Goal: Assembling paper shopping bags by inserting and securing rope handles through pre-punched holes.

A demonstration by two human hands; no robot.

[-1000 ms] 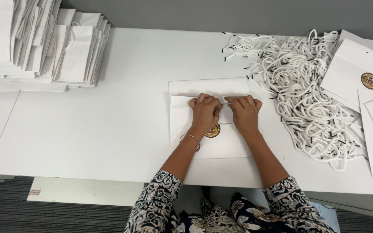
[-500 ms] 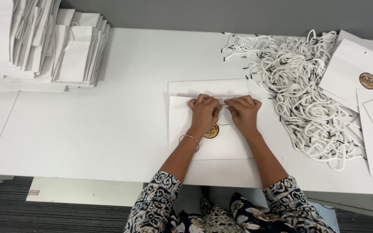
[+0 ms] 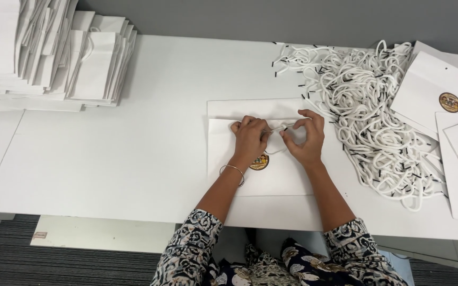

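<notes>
My left hand (image 3: 249,139) and right hand (image 3: 305,139) pinch a white cord (image 3: 279,128), I think, over the flat paper bag (image 3: 271,175).

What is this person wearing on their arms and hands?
Both hands are bare: the left hand and right hand have no gloves. A thin silver bangle circles the left wrist. The patterned sleeves, dark with pale floral print, are pushed up near the elbows.

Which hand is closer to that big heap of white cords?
The right. The right hand works on the flat white bag just beside the cord heap's near edge. The left hand sits farther away, on the other side of the right hand.
</notes>
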